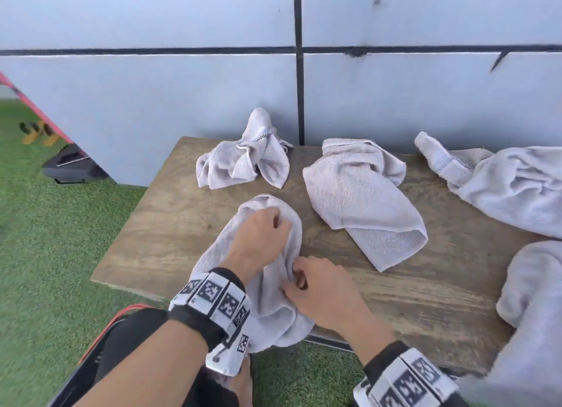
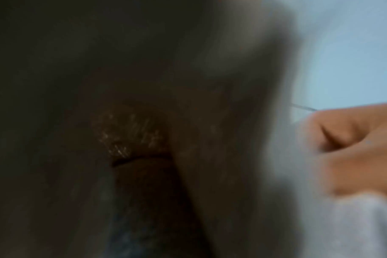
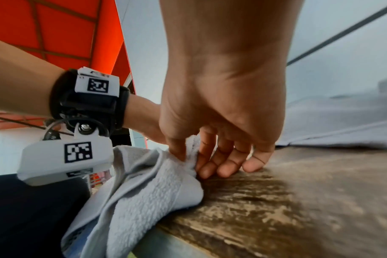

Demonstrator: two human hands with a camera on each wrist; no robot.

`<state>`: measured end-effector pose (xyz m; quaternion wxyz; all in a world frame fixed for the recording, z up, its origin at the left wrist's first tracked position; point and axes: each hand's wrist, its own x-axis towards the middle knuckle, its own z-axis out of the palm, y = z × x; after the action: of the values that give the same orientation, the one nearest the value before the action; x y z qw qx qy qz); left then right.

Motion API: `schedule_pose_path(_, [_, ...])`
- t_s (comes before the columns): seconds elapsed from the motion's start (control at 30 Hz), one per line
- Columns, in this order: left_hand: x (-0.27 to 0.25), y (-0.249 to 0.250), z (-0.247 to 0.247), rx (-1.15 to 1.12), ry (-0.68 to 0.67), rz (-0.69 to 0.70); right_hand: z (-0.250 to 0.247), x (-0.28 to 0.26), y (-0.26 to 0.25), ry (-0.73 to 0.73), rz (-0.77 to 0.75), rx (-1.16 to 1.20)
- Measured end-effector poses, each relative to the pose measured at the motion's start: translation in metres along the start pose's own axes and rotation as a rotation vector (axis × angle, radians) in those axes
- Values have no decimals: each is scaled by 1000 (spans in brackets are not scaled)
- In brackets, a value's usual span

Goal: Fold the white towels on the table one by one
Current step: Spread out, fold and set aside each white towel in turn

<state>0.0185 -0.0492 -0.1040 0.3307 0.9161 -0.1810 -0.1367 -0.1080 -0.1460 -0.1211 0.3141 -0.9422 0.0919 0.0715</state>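
Both hands are on the same white towel (image 1: pixel 267 285) right now, the one at the near edge of the wooden table (image 1: pixel 170 224). It's bunched up lengthwise, and its lower end droops off the front edge toward the person's lap. The left hand (image 1: pixel 261 236) sits on the far part of it with fingers curled into the cloth, so it looks like a grab rather than a flat press (the left wrist view is dark and blurry, no help there). The right hand (image 1: pixel 322 288) is clearer: in the right wrist view the thumb and fingertips (image 3: pixel 207 172) pinch a ridge of towel just above the tabletop, with the other fingers hanging loose beside it.

My read is they're hunting for an edge or corner so they can spread it flat before folding. Nothing here looks folded yet.

What could go wrong:
- The pinch has a fat wad of terry in it, not a clean hem. Pull from that and you'd probably get a twisted rope instead of a flat sheet.
- The hanging end is dead weight. If both hands let go at once, the towel could slide off onto the grass (image 1: pixel 54 254).
- Spreading it wide could bump the half-flat towel (image 1: pixel 362 199) just to the right, or the crumpled towel (image 1: pixel 243 160) behind, by the wall.

Two more towels lie at the right end: the far right towel (image 1: pixel 511 187) and the near right towel (image 1: pixel 535 300), well apart from the hands.
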Motion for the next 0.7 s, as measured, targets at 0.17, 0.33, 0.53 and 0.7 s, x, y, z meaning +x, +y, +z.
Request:
schedule_pose_path(0.17, [-33, 29, -10, -228, 50, 182, -13, -30, -9, 193, 82, 283])
schedule_pose_path(0.33, [-70, 25, -20, -287, -282, 307, -50, -55, -14, 455, 91, 434])
schedule_pose_path(0.53, [-107, 22, -1, -98, -250, 249, -88, -78, -25, 607, 127, 791])
schedule_pose_path(0.7, [-131, 40, -21, -237, -64, 222, -111, -103, -30, 697, 65, 852])
